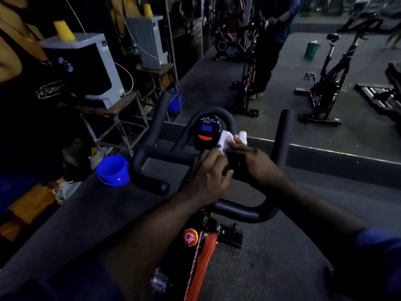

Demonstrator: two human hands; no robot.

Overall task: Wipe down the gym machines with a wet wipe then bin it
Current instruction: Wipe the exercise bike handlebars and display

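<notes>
White wet wipe (pixel 233 139) bunched against the right edge of the spin bike's console (pixel 207 132).
Right hand (pixel 257 165) lays nearly straight fingers across it, pressing. Left hand (pixel 208 172), just below the console, bends its fingers over the handlebar (pixel 165 155); whether it grips, I cannot tell. Blue bucket (pixel 112 170) left of the console.

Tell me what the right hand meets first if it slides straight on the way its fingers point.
The right hand meets the white wipe, which its fingertips touch now; just beyond, probably the round console, though depth is unclear.
</notes>
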